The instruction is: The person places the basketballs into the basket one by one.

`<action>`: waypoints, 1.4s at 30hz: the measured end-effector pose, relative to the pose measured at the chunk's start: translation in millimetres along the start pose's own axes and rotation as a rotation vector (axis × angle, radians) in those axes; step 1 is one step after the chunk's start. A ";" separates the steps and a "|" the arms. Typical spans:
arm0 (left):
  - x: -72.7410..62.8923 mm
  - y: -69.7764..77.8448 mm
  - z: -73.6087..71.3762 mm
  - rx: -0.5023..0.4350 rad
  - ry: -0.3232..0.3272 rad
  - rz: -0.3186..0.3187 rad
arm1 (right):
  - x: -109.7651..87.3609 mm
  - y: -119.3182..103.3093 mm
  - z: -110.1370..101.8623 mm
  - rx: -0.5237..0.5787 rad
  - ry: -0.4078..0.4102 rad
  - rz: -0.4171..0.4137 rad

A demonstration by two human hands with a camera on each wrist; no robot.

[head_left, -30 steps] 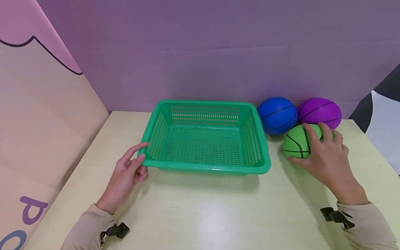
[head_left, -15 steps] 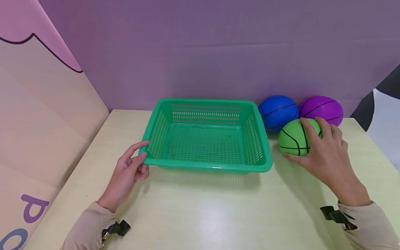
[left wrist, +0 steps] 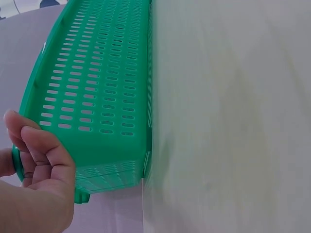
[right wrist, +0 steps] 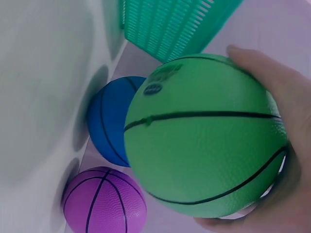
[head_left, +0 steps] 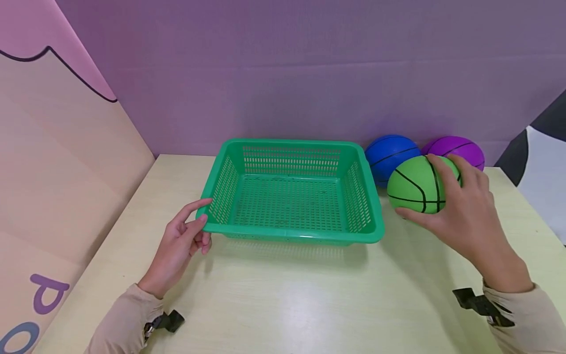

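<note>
Right hand: the right hand is spread wide around the green ball, fingers over the top and far side, thumb along the near side — a full grip.
Green ball: raised above the table, just right of the basket; black lines curve over it, and in the right wrist view dark printed marks show on its skin. Whether it touches the blue ball, I cannot tell.
Left hand: the left hand pinches the rim narrowly at the basket's near left corner, thumb and index finger on the edge, the other fingers curled below it.
Green basket: the green basket stands upright on the table, with slotted walls and floor.
Blue ball: the blue ball sits just beside the basket's right wall, partly hidden by the green one.
Purple ball: the purple ball lies right of the blue one, partly behind the right hand.
Backdrop: a purple backdrop rises behind the table; a pale panel with purple lettering flanks it on the left.
Sleeves: beige, a black wrist device showing at the left cuff.
</note>
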State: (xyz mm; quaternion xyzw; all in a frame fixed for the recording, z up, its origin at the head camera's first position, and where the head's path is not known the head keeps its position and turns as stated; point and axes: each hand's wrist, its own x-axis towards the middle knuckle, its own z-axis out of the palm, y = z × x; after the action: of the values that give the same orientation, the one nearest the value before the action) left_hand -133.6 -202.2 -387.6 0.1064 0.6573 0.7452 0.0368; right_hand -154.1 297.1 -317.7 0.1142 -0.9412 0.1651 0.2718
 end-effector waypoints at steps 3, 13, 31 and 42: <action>0.4 -0.5 -0.3 0.000 -0.002 -0.003 | 2.9 -2.7 -2.2 0.038 0.024 -0.017; 0.4 -0.8 -3.3 -0.015 -0.018 -0.017 | 9.3 -11.1 -7.0 0.060 0.062 -0.049; -0.5 1.6 -7.4 0.038 -0.009 -0.054 | 26.5 -35.6 -7.5 0.137 0.114 -0.132; 1.1 1.4 -5.6 0.048 -0.014 -0.064 | 43.8 -45.5 5.9 0.164 0.119 -0.170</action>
State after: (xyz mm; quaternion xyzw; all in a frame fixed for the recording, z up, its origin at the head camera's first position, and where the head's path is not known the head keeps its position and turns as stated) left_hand -135.7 -207.6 -386.8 0.0915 0.6778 0.7268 0.0628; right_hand -179.2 247.6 -287.1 0.2055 -0.8937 0.2241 0.3300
